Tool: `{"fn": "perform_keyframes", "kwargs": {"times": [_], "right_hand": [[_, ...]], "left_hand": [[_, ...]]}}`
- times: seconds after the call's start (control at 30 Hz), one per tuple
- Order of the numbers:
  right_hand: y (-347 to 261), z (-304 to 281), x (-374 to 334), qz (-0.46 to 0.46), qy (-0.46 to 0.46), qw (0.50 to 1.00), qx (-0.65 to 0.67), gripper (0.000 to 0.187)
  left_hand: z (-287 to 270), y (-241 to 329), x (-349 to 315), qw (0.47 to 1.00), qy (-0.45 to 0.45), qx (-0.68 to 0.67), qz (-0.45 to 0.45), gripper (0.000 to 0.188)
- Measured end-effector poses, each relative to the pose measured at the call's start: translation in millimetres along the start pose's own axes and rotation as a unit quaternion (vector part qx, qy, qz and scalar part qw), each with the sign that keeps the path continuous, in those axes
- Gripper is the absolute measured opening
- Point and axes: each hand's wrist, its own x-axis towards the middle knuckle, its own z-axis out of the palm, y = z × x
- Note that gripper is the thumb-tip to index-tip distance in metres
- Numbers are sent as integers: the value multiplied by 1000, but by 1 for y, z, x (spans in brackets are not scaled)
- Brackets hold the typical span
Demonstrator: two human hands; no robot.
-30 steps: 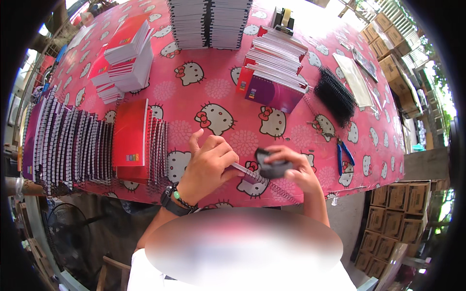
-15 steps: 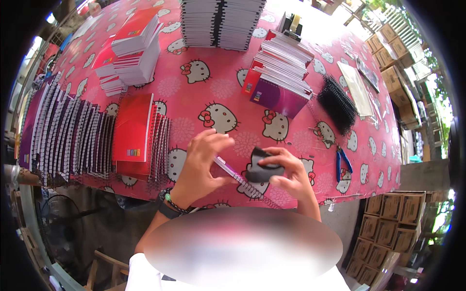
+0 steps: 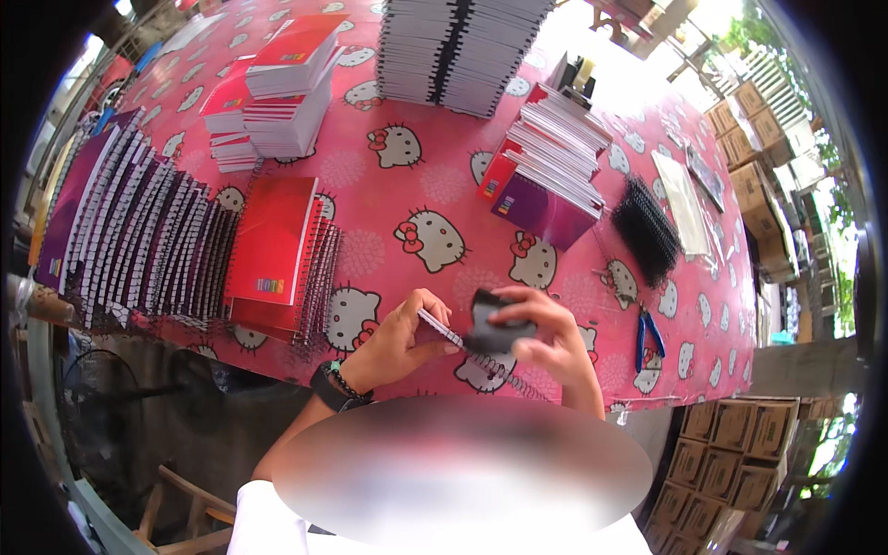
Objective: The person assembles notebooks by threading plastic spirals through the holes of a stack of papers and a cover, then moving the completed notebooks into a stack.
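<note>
My left hand (image 3: 393,350) is closed on a small notebook (image 3: 433,321), which it holds on edge with the bound side up. A thin spiral coil (image 3: 513,377) runs from the notebook's spine and trails to the lower right over the table. My right hand (image 3: 555,347) grips a dark, flexible pad (image 3: 495,319), slightly blurred, its fingers over the top and thumb below. The pad is at the coil close to the spine; whether it presses on the wire I cannot tell.
Coil-bound notebooks (image 3: 153,231) stand in a row at left, beside a red notebook stack (image 3: 273,240). Further back are more red-covered stacks (image 3: 291,102) and tall page stacks (image 3: 453,55). At right lie unbound books (image 3: 555,176), black coils (image 3: 646,231) and blue-handled pliers (image 3: 650,338).
My left fingers, raised and spread before, have come down around the notebook. My right hand still holds the dark pad near the spine. The whole view has shifted a little.
</note>
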Motion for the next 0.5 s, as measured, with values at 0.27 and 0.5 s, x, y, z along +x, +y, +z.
{"fn": "perform_keyframes", "kwargs": {"times": [0.27,0.5], "right_hand": [[-11,8,13,-40,-89,988,120,45],[-7,1,17,-102,126,916,-367,49]], "left_hand": [[-3,-1,2,998,20,48,25,38],[4,15,10,998,11,65,-18,40]]}}
